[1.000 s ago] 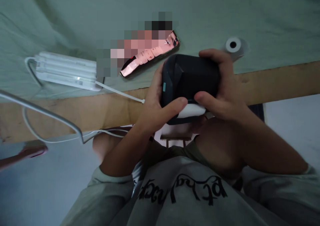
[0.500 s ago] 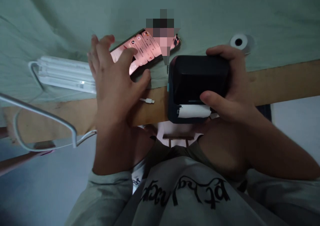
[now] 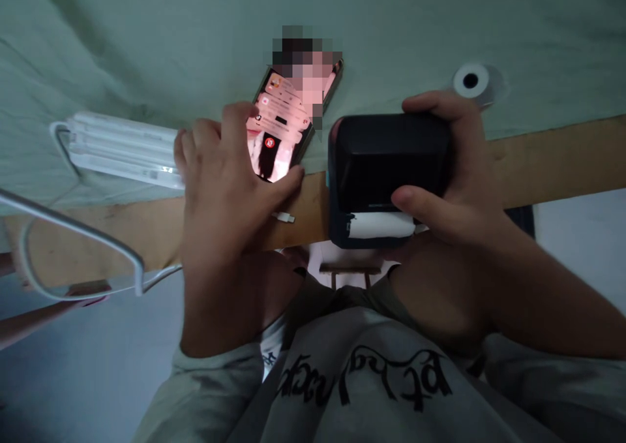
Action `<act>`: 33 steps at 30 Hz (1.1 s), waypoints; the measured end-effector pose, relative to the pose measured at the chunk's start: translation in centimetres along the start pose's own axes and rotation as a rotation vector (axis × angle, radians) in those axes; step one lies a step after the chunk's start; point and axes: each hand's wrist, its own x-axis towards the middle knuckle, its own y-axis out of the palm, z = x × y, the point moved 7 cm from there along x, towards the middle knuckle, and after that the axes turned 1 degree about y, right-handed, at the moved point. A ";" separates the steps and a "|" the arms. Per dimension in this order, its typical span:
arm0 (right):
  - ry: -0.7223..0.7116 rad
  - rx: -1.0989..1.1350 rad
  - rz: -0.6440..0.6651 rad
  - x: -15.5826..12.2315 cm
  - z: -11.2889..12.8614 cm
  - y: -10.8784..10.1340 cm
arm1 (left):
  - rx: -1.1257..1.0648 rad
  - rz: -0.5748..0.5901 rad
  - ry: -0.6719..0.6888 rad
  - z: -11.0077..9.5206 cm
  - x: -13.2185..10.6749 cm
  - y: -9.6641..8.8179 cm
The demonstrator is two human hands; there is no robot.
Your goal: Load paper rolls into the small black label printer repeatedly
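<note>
My left hand (image 3: 218,175) is closed around the lower end of a lit smartphone (image 3: 281,120), thumb at its right edge and index finger at its left. The phone lies tilted on the green cloth, its screen showing a picture with notifications and its top blurred out. In my right hand (image 3: 462,182) is a small black device (image 3: 391,159) that looks like a portable label printer, gripped from the right side with the thumb on top. A strip of white paper (image 3: 381,225) shows at its near edge. Below my left thumb lies a white cable plug (image 3: 284,218).
Green cloth (image 3: 401,32) covers the surface up to a wooden edge strip (image 3: 562,158). A white paper roll (image 3: 461,85) stands at the right. To the left lie a white tube-like lamp (image 3: 124,152) and a looping white cable (image 3: 29,267). A person's limb (image 3: 36,319) shows far left.
My left hand has closed on the phone's lower end, having been spread over it before. The phone has turned to stand more upright in view. My right hand still holds the black device.
</note>
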 end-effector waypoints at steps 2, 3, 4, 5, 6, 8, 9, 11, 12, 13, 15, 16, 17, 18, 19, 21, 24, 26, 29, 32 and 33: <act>-0.008 -0.012 -0.001 0.0 0.2 -0.1 | 0.038 -0.023 -0.019 0.1 -0.3 0.1; -0.006 -0.014 -0.002 0.0 0.3 -0.1 | 0.050 -0.029 -0.019 0.1 -0.4 0.2; -0.004 -0.016 -0.003 0.1 0.4 -0.1 | 0.056 -0.040 -0.015 0.1 -0.4 0.4; -0.002 -0.016 -0.005 0.1 0.4 -0.1 | 0.055 -0.047 -0.007 0.1 -0.5 0.5; -0.002 -0.016 -0.007 0.1 0.5 -0.2 | 0.045 -0.057 0.001 0.1 -0.5 0.5; -0.005 -0.012 -0.010 0.2 0.6 -0.2 | -0.002 -0.064 0.003 0.3 -0.6 0.5; -0.003 -0.008 -0.009 0.2 0.6 -0.2 | -0.035 -0.056 0.002 0.4 -0.7 0.5; 0.004 -0.004 -0.004 0.2 0.6 -0.2 | -0.103 -0.030 0.010 0.4 -0.8 0.5; 0.007 -0.002 -0.002 0.2 0.6 -0.2 | -0.127 -0.025 0.015 0.4 -0.8 0.5; 0.005 -0.002 0.000 0.2 0.6 -0.2 | -0.137 -0.019 0.027 0.4 -0.9 0.5; -0.003 -0.010 -0.001 0.2 0.6 -0.2 | -0.126 -0.045 0.041 0.3 -0.9 0.3; -0.010 -0.014 -0.003 0.2 0.6 -0.2 | -0.110 -0.062 0.045 0.2 -0.9 0.3; -0.013 -0.020 -0.002 0.2 0.6 -0.2 | -0.094 -0.071 0.049 0.2 -0.9 0.3; -0.018 -0.027 -0.001 0.2 0.7 -0.2 | -0.084 -0.077 0.049 0.2 -0.9 0.3; -0.025 -0.034 0.001 0.2 0.7 -0.2 | -0.084 -0.082 0.045 0.3 -0.8 0.4; -0.020 -0.043 0.004 0.2 0.7 -0.2 | -0.127 -0.088 0.038 0.5 -0.6 0.5; -0.014 -0.052 0.005 0.2 0.7 -0.3 | -0.253 -0.146 0.011 1.1 -0.3 0.3; -0.024 -0.062 0.006 0.2 0.7 -0.2 | -0.278 -0.163 -0.004 1.5 0.0 0.4; -0.026 -0.061 0.011 0.2 0.5 -0.2 | -0.245 -0.164 -0.010 1.6 0.3 0.6; -0.027 -0.057 0.007 0.2 0.4 -0.2 | -0.257 -0.157 0.004 1.5 0.4 0.7; -0.029 -0.057 0.004 0.2 0.4 -0.2 | -0.259 -0.162 0.005 1.5 0.4 0.7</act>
